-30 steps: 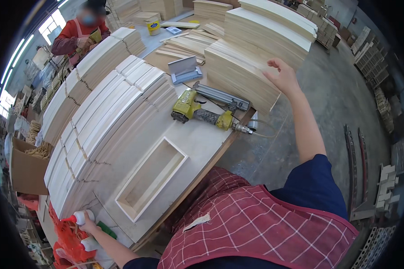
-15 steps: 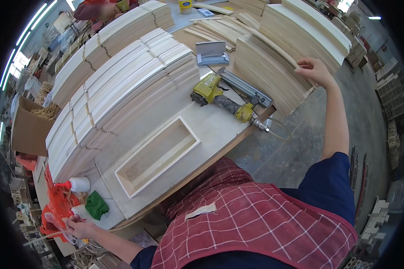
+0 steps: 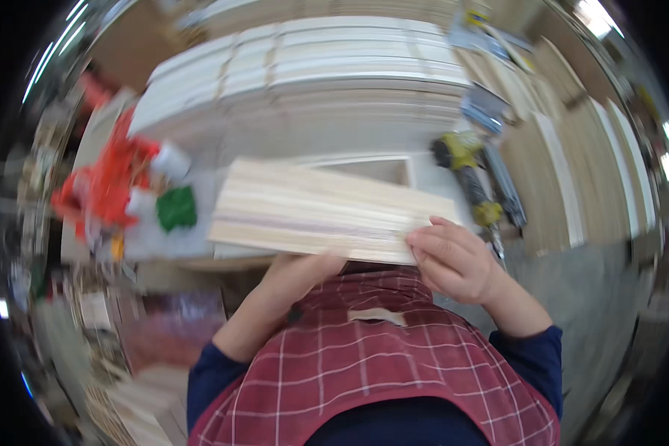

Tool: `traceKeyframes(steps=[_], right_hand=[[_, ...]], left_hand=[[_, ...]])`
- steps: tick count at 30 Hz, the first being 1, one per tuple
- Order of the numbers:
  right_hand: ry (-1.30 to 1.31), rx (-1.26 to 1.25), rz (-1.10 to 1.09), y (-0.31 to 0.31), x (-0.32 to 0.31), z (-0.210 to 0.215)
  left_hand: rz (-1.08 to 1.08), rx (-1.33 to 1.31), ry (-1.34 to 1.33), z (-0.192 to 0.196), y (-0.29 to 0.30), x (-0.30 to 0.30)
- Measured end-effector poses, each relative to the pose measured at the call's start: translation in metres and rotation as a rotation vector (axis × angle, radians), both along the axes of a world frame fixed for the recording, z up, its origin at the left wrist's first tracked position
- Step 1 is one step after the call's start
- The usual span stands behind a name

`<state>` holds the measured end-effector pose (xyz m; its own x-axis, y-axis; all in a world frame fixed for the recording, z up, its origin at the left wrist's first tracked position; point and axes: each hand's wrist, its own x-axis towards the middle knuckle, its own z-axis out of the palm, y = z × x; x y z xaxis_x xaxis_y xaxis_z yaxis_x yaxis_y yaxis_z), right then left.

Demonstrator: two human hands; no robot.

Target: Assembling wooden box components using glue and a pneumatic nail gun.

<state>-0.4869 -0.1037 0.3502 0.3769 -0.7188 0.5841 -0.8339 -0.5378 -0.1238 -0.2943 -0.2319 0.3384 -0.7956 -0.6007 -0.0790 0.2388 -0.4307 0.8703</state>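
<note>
I hold a pale wooden board (image 3: 320, 212) in front of me, slightly tilted and blurred by motion. Its right end is pinched by my right hand (image 3: 453, 260), thumb and fingers at the edge. My left hand (image 3: 305, 275) grips the near long edge, most of its fingers hidden beneath. Behind and partly under the board, an open rectangular wooden box frame (image 3: 409, 172) rests on the worktable (image 3: 234, 141); much of it is covered. To its right lies a yellow-green nail gun (image 3: 468, 175) with a grey magazine.
Bundled white-edged boards (image 3: 334, 63) are stacked along the table's far side. More board stacks (image 3: 546, 186) stand at the right. A green cloth (image 3: 176, 208), a white bottle (image 3: 172, 160) and a red plastic bag (image 3: 104, 186) sit at the left. A blue-grey box (image 3: 485, 108) is beyond the nail gun.
My right hand has come from the right-hand stack to the front, now with a board. My left hand has left the red bag area and joined it there. The view has turned left.
</note>
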Motion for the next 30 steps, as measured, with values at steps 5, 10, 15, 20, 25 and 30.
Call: traceKeyframes(steps=[5, 10, 15, 20, 25, 30], right_hand=[[-0.107, 0.292, -0.064, -0.014, 0.008, 0.003], [-0.267, 0.669, -0.186, -0.026, -0.010, -0.015], [-0.262, 0.610, -0.292, -0.061, -0.034, -0.022], [-0.114, 0.646, -0.212, -0.096, -0.031, -0.029], [-0.052, 0.708, -0.150, -0.109, -0.022, -0.043], [0.002, 0.701, -0.136, -0.113, -0.018, -0.051]], left_hand=[[0.009, 0.250, 0.015, -0.027, 0.005, 0.007], [-0.075, 0.206, -0.097, -0.038, 0.008, 0.007], [-0.164, 0.168, -0.107, -0.057, 0.007, 0.025], [0.630, -0.174, -0.146, -0.091, 0.000, 0.055], [1.046, -0.395, -0.217, -0.125, -0.028, 0.067], [0.837, -0.213, -0.352, -0.127, -0.032, 0.063]])
